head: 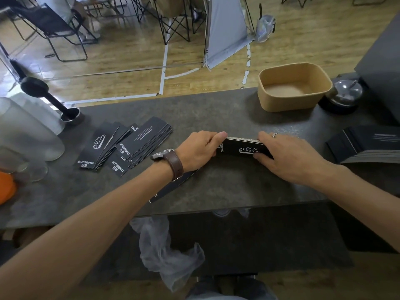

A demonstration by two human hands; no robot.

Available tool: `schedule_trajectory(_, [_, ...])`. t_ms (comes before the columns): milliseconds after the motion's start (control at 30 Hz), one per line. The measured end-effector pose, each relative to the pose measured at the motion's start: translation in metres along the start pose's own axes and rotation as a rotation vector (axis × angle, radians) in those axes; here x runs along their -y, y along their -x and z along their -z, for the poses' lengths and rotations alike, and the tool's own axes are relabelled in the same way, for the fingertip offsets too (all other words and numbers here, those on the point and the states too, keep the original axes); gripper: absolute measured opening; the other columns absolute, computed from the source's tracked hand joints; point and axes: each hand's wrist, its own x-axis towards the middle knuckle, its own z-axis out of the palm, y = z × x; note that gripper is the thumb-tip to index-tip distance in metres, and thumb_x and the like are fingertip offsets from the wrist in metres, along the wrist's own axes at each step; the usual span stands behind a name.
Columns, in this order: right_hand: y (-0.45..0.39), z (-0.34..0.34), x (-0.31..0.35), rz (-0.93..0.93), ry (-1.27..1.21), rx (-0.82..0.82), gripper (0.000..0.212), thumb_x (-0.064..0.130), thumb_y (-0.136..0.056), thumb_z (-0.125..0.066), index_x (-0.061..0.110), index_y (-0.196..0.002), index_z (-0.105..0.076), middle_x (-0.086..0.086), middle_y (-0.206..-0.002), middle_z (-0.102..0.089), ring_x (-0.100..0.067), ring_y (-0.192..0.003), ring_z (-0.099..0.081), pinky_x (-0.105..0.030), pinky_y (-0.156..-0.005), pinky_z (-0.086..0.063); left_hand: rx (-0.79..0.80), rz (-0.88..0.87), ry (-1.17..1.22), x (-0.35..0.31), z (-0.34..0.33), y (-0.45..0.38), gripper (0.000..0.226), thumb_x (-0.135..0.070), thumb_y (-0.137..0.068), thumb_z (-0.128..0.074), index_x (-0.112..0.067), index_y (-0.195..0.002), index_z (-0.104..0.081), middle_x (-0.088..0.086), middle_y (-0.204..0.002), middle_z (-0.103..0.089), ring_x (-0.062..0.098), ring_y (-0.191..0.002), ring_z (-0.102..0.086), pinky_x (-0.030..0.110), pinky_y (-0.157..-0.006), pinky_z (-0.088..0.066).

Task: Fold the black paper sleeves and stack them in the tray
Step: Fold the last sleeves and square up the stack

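A small bundle of black paper sleeves [240, 147] with white "Camping Club" print stands on edge on the dark counter, gripped at its two ends by my left hand [201, 149] and my right hand [283, 154]. To the left, several folded sleeves [127, 144] lie fanned out flat. One more sleeve [173, 188] lies under my left wrist. A thick pile of flat sleeves [368, 146] sits at the right edge. The brown paper tray [294, 100] stands at the back right with nothing visible inside.
A chrome counter bell [344, 94] sits right of the tray. Frosted glasses [26, 131] and a black stand [52, 100] crowd the left end. An orange object [6, 187] is at the far left. A clear plastic bag [166, 252] hangs below the counter's front edge.
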Motion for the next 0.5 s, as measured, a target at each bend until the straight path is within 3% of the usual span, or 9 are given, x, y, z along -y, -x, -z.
schedule_trajectory(100, [0.003,-0.001,-0.001,0.015,-0.012,-0.01,0.023,0.045,-0.097,-0.048,0.026,-0.096,-0.036,0.007,-0.086,-0.047,-0.026,-0.08,-0.058,-0.042,-0.065,-0.047,-0.028,-0.013,0.033,-0.001,0.002,0.0,0.049,-0.047,-0.103,-0.033,-0.015,-0.074,-0.058,0.002,-0.07,-0.066,0.003,-0.051,-0.054,0.027,-0.059,-0.047])
schedule_trajectory(267, [0.003,-0.003,-0.003,0.026,-0.008,-0.013,0.023,0.045,-0.097,-0.049,0.028,-0.094,-0.033,0.009,-0.082,-0.041,-0.024,-0.077,-0.056,-0.04,-0.062,-0.044,-0.325,-0.154,0.127,0.006,0.005,0.005,0.018,-0.019,-0.099,-0.05,-0.013,-0.089,-0.064,-0.01,-0.068,-0.059,0.005,-0.059,-0.052,0.02,-0.059,-0.042])
schedule_trajectory(367, [0.002,-0.004,-0.005,0.019,-0.008,-0.019,0.023,0.045,-0.097,-0.05,0.027,-0.096,-0.035,0.009,-0.082,-0.041,-0.024,-0.078,-0.056,-0.04,-0.063,-0.044,-0.327,-0.222,0.114,0.006,0.007,0.009,0.009,-0.011,-0.094,-0.057,-0.017,-0.091,-0.063,-0.017,-0.071,-0.057,0.002,-0.062,-0.052,0.015,-0.06,-0.041])
schedule_trajectory(500, [0.001,-0.004,-0.005,0.022,-0.004,-0.028,0.023,0.044,-0.097,-0.05,0.026,-0.097,-0.036,0.01,-0.082,-0.04,-0.023,-0.076,-0.054,-0.038,-0.062,-0.042,-0.332,-0.25,0.109,0.007,0.006,0.012,0.008,-0.01,-0.092,-0.06,-0.017,-0.092,-0.065,-0.013,-0.077,-0.061,0.008,-0.068,-0.058,0.023,-0.063,-0.048])
